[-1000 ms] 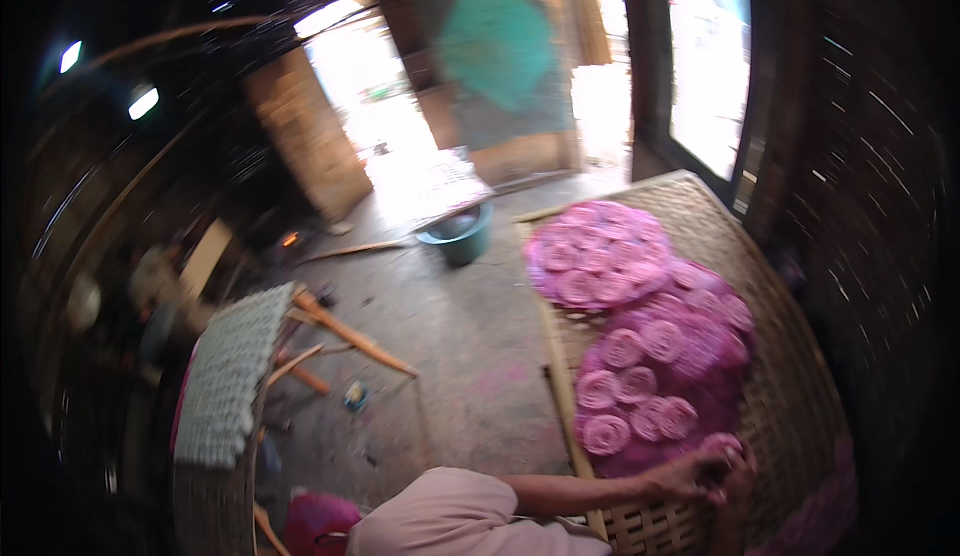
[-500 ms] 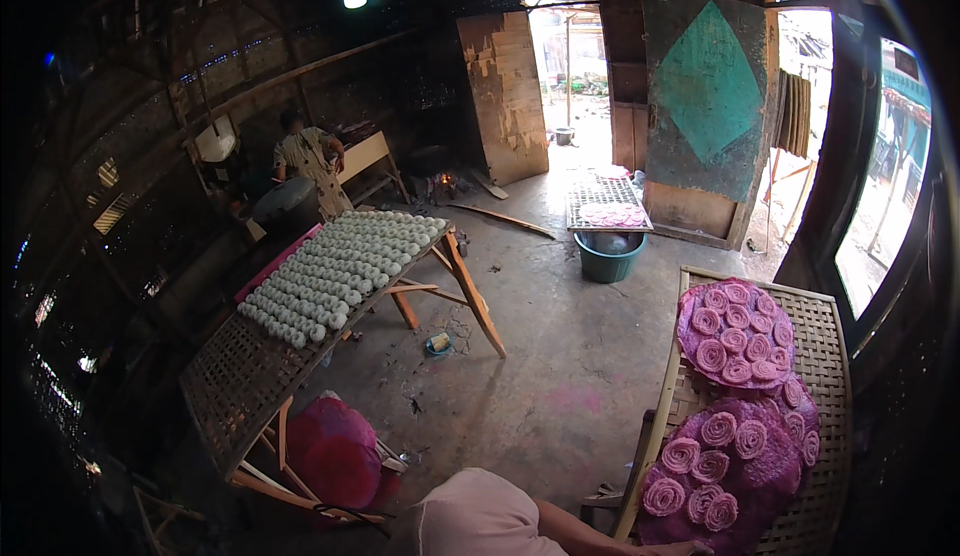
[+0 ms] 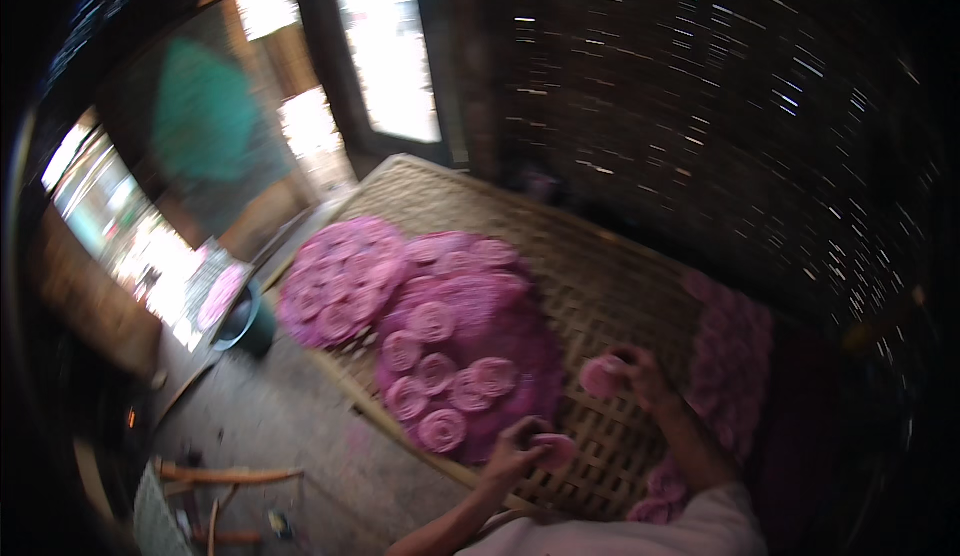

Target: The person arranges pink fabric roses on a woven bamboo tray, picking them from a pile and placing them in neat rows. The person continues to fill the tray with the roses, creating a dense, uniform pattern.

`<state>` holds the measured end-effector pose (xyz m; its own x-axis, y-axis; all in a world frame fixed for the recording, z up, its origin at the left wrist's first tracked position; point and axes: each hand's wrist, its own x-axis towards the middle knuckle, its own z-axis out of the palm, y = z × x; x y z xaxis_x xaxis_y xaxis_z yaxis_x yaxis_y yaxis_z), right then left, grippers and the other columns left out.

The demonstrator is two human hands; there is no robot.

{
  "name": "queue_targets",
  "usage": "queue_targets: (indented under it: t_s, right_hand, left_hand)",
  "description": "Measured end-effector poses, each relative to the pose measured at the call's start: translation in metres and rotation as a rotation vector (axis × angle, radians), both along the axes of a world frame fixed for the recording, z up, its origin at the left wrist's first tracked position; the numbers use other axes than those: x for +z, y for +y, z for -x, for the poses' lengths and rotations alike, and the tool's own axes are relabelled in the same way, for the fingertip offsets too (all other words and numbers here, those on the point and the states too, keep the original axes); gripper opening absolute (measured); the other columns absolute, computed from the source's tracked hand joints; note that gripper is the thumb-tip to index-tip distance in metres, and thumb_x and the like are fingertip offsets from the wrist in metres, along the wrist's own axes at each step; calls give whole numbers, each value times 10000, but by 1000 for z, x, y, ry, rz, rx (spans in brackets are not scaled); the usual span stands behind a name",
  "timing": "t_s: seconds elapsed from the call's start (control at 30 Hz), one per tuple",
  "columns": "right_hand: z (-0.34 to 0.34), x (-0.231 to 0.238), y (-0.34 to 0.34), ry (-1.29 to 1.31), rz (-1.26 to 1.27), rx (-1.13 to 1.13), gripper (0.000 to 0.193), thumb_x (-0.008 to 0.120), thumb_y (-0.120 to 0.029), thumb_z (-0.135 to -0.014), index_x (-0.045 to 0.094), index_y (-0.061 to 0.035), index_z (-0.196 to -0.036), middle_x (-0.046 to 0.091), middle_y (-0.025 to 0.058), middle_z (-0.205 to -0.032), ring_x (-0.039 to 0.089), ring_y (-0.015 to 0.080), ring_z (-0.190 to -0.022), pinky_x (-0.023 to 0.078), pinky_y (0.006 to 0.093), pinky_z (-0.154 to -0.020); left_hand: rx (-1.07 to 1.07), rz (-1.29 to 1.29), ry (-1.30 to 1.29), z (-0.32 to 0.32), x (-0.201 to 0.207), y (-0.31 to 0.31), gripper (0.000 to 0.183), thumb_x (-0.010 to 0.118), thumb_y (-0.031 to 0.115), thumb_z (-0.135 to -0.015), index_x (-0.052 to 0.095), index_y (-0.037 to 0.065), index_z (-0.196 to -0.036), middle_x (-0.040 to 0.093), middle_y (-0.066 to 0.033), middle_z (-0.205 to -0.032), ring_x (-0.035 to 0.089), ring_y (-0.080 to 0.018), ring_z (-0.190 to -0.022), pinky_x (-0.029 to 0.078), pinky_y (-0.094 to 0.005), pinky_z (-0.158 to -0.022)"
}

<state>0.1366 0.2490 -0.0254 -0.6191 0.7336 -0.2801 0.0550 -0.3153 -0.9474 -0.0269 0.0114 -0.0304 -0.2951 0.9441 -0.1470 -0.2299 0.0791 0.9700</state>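
I see left hand point(image 3: 512, 453) pinched closed on a pink disc point(image 3: 556, 450), near side of the woven tray point(image 3: 590, 301) | right hand point(image 3: 648, 374) pinched on a second disc point(image 3: 602, 377), farther right | purple sheet point(image 3: 525, 331) bearing pink spirals point(image 3: 442, 430) beyond left hand | bucket point(image 3: 262, 322) far left.

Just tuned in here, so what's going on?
A person works over a woven tray with both hands. The left hand holds a round pink piece beside the edge of a pink-purple sheet. The right hand holds another pink piece over the weave farther right. Several coiled pink rounds lie on the sheet.
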Motion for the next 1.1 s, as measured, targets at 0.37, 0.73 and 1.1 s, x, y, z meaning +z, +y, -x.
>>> queue_targets:
  t_s: [0.37,0.73,1.1]
  right_hand:
    - [-101,-31,163,-85,-281,-571,282,718,-81,-796,686,2,-1064,705,100,-956,677,190,-877,537,319,-798]
    - [-72,-3,112,-565,-1140,-581,335,677,-106,-839,642,0,-1155,693,162,-1020,671,302,-987,534,383,-835]
    - [-25,-2,-23,54,25,136,373,723,-272,-907,662,1,-1153,701,104,-1010,697,171,-845,598,281,-756]
  left_hand:
    - [83,52,-255,-7,-2,9,286,740,16,-759,624,9,-1021,659,-49,-936,640,-130,-847,555,-276,-756]
    - [198,23,-263,-7,10,18,429,767,92,-786,587,-6,-1163,635,-102,-1081,632,-182,-962,546,-309,-820]
    - [63,-186,630,8,48,61,563,660,314,-931,504,9,-1379,520,-191,-1422,474,-327,-1334,367,-457,-1143]
